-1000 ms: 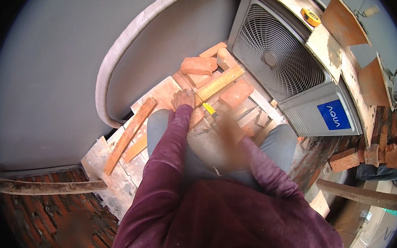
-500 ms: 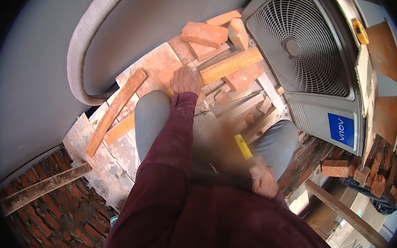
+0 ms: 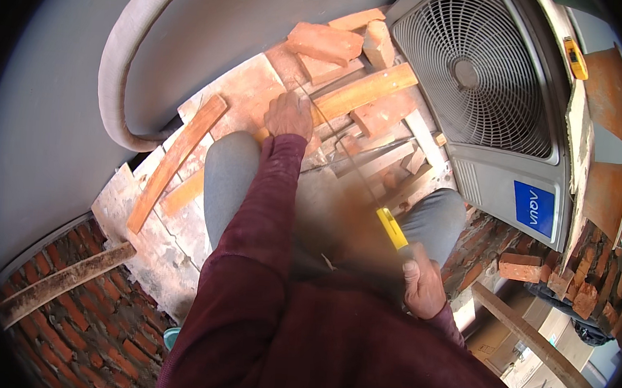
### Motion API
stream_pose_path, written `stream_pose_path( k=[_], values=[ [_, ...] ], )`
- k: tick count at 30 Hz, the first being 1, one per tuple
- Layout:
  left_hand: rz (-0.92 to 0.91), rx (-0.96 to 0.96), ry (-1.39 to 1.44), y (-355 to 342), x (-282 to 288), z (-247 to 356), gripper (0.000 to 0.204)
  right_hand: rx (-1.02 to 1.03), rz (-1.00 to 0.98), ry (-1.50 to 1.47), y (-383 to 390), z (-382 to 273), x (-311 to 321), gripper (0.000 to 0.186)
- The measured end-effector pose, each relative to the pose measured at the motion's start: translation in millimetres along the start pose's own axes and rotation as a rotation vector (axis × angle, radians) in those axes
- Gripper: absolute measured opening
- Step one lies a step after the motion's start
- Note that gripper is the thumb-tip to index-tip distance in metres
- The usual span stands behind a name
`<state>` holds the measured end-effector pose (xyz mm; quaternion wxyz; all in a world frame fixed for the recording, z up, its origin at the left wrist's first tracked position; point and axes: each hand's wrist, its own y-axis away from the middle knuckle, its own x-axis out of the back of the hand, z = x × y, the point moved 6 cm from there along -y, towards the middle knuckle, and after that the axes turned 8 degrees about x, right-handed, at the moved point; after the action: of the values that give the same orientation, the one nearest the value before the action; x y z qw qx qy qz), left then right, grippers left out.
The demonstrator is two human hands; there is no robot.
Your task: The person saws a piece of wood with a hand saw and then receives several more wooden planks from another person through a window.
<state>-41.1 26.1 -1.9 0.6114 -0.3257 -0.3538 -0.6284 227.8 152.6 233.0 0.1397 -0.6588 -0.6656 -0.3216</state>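
A wooden plank (image 3: 368,95) runs diagonally over the work surface, and my left hand (image 3: 288,114) is closed over its nearer part, fingers bent. My right hand (image 3: 424,283), by my right knee, grips a saw by its yellow handle (image 3: 393,229). Its thin blade, seen nearly edge-on, reaches up and left past the plank close to my left hand. Whether the blade touches the wood I cannot tell. A brown blur below the blade hides part of the surface between my knees.
Broken bricks (image 3: 326,44) and wood offcuts lie beyond the plank. A fan unit (image 3: 471,75) stands at the right, with a yellow tape measure (image 3: 575,58) beside it. Another wooden strip (image 3: 176,163) lies at the left, near a wrapped pipe (image 3: 114,72).
The saw and my right hand have moved slightly right and down, and the blade shows more clearly. My left hand stays on the plank. The whole view has shifted a little.
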Motion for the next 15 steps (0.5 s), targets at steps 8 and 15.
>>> stream_pose_path(
  k=[8, 15],
  values=[
    [0.032, 0.014, 0.087, -8.7, -11.4, 15.3, 0.03, 0.147, 0.119, 0.151, -98.3, 40.9, -42.9, 0.026],
    [0.056, 0.123, 0.12, -15.3, 1.9, -14.5, 0.039, -0.142, -0.101, 0.091, 0.0, -34.0, 9.9, 0.029]
  ],
)
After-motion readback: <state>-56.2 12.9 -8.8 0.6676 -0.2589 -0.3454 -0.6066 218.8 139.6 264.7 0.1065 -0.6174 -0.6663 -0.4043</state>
